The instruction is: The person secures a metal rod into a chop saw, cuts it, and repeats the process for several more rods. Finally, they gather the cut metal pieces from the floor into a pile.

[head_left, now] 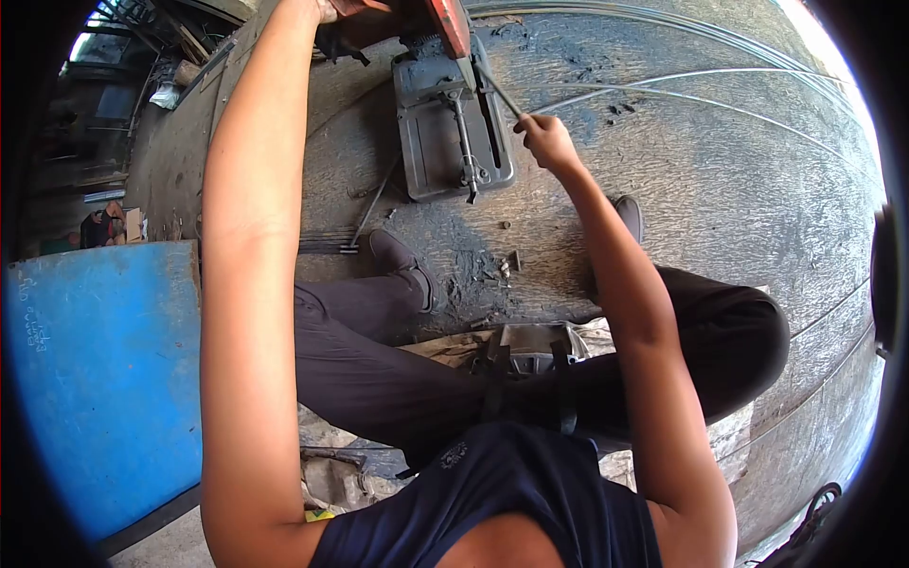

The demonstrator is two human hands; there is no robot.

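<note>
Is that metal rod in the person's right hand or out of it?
In it: the right hand is curled shut around the metal rod.

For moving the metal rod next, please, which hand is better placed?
Probably the right hand: it grips the metal rod, while the left hand, only partly in view, is up by the red machine.

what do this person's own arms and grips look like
The left arm and right arm are bare beyond a sleeveless navy top with a pale emblem. The right grip is ungloved, with no band showing at its wrist; the left grip is mostly out of view.
</note>
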